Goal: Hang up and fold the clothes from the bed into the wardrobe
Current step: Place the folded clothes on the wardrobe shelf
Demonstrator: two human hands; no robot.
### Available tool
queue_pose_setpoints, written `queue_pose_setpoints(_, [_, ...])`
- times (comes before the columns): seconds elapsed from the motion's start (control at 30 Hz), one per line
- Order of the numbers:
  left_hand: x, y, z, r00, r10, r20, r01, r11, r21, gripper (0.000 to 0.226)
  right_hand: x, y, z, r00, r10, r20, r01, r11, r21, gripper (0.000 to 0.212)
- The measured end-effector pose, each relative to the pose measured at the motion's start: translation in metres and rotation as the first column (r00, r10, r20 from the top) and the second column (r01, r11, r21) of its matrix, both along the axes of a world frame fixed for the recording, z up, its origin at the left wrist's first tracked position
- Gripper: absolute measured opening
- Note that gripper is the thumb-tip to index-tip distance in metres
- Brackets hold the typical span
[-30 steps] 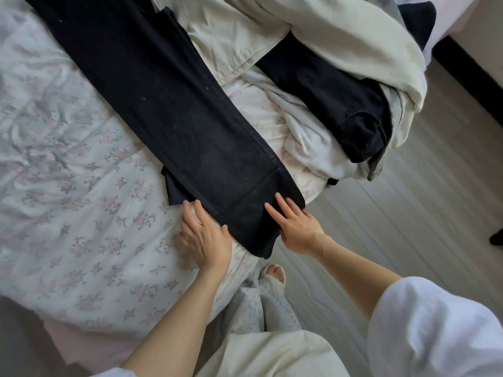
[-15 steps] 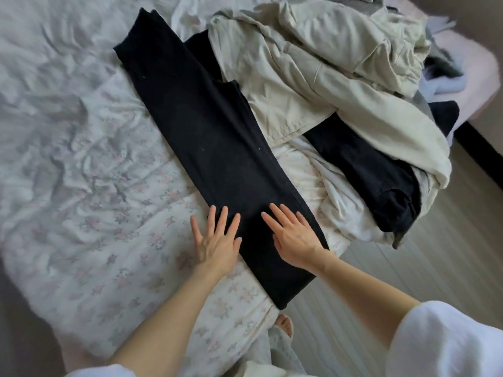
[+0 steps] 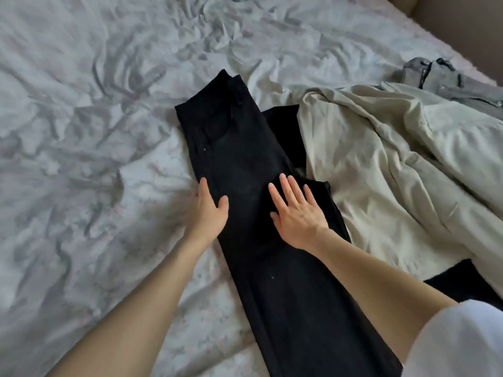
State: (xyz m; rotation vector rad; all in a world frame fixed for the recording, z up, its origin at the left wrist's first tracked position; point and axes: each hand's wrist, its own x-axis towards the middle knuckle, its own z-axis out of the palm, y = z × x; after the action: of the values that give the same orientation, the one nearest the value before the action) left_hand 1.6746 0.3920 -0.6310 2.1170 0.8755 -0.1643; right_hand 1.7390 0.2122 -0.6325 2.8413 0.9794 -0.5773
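I see the bed point(image 3: 89, 131) first: a pale, badly rumpled sheet with a faint flower print fills everything to the left of my left grip point(image 3: 209, 210). That grip lies on the left edge of the black trousers point(image 3: 245, 159), thumb on top of the cloth and the fingers at the edge, where I cannot tell whether they curl under it. The trousers are the piece I am working on. They lie flat on the bed, one leg folded over the other, in a long dark strip that runs from the waistband ahead of both grips back toward me between my forearms. They are plain black, with a small rivet by the pocket ahead of the left grip and a few pale specks of lint on the cloth. My right grip point(image 3: 298, 213) rests palm down on the trousers, fingers straight and spread, holding nothing. A second layer of black cloth pokes out just right of it. Farther right lies a crumpled beige garment point(image 3: 394, 172), and past that a grey garment point(image 3: 449, 83) near the bed's far edge.
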Motion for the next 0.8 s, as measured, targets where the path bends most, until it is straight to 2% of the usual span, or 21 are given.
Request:
queue_pose_setpoints(0.07, [0.033,0.019,-0.009,0.987,0.132,0.089,-0.119,0.983,-0.140,0.072,0.019,0.015,-0.018,1.000,-0.021,-0.019,0.021,1.000,-0.007,0.063])
queue_pose_setpoints(0.17, [0.062,0.036,-0.012,0.911,0.379,0.165,-0.310,0.890,-0.335,0.073,0.028,0.025,-0.032,0.988,-0.077,-0.136,0.080,0.997,0.014,0.064])
queue_pose_setpoints(0.23, [0.079,0.047,-0.011,0.859,0.498,0.123,-0.399,0.800,-0.448,0.072,0.032,0.029,-0.035,0.971,-0.098,-0.218,0.105,0.994,0.021,0.066])
queue_pose_setpoints(0.27, [0.087,0.053,-0.006,0.829,0.554,0.076,-0.434,0.723,-0.538,0.070,0.034,0.028,-0.032,0.961,-0.102,-0.256,0.111,0.994,0.019,0.067])
queue_pose_setpoints(0.33, [0.099,0.064,0.008,0.801,0.598,-0.023,-0.432,0.552,-0.713,0.059,0.039,0.027,-0.021,0.939,-0.111,-0.325,0.132,0.990,0.042,0.070])
queue_pose_setpoints(0.37, [0.103,0.066,0.015,0.818,0.574,-0.027,-0.395,0.527,-0.753,0.051,0.040,0.027,-0.016,0.919,-0.135,-0.371,0.178,0.981,0.084,0.069])
queue_pose_setpoints(0.4, [0.108,0.064,0.026,0.845,0.534,0.003,-0.340,0.542,-0.768,0.042,0.044,0.027,-0.007,0.894,-0.186,-0.408,0.269,0.950,0.157,0.064])
queue_pose_setpoints(0.43, [0.110,0.061,0.036,0.871,0.488,0.051,-0.279,0.579,-0.766,0.035,0.047,0.028,0.003,0.851,-0.269,-0.452,0.406,0.881,0.241,0.056])
queue_pose_setpoints(0.47, [0.111,0.055,0.046,0.888,0.447,0.106,-0.219,0.616,-0.757,0.028,0.052,0.029,0.014,0.772,-0.369,-0.517,0.571,0.759,0.312,0.048])
queue_pose_setpoints(0.5, [0.110,0.050,0.054,0.898,0.406,0.172,-0.155,0.655,-0.739,0.020,0.057,0.030,0.028,0.651,-0.446,-0.614,0.732,0.582,0.354,0.042])
queue_pose_setpoints(0.57, [0.099,0.040,0.071,0.909,0.266,0.320,0.005,0.761,-0.648,0.010,0.074,0.030,0.061,0.370,-0.427,-0.825,0.929,0.171,0.329,0.038])
queue_pose_setpoints(0.6, [0.093,0.037,0.074,0.910,0.176,0.377,0.087,0.806,-0.585,0.014,0.085,0.028,0.073,0.286,-0.374,-0.882,0.955,0.030,0.297,0.040])
queue_pose_setpoints(0.63, [0.085,0.035,0.077,0.899,0.080,0.430,0.173,0.839,-0.517,0.019,0.093,0.025,0.090,0.243,-0.322,-0.915,0.958,-0.065,0.278,0.044])
queue_pose_setpoints(0.7, [0.069,0.034,0.083,0.843,-0.122,0.525,0.338,0.878,-0.340,0.029,0.111,0.020,0.118,0.176,-0.195,-0.965,0.963,-0.170,0.210,0.053])
queue_pose_setpoints(0.73, [0.061,0.030,0.088,0.794,-0.249,0.554,0.427,0.877,-0.218,0.034,0.115,0.014,0.133,0.147,-0.128,-0.981,0.971,-0.172,0.168,0.056])
queue_pose_setpoints(0.8, [0.045,0.021,0.091,0.693,-0.563,0.450,0.609,0.791,0.051,0.032,0.122,0.002,0.155,0.099,-0.018,-0.995,0.990,-0.100,0.101,0.059])
